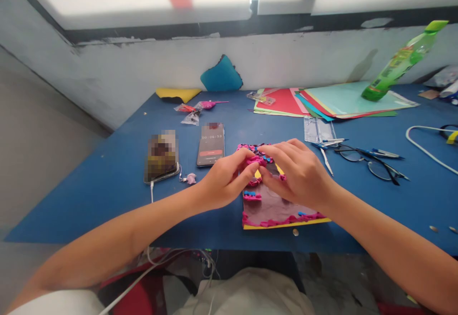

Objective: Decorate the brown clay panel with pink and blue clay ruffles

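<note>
the left hand (227,177) pinches pink clay (255,160) between thumb and forefinger; the right hand (304,174) bends its fingers close beside it, though whether it grips i cannot tell. the clay-decorated board (268,211) lies beneath both hands on the blue bench (110,176), a phone (210,144) just beyond the left hand.

A craft board (270,209) is laid flat near the front edge of the blue table (107,200), its brownish-mauve face kinda messily trimmed with magenta clay (275,222). Yellow's left showing along the bottom. Blue dots are stuck on a pink strip (252,197) at left; the middle's partly hidden.
</note>
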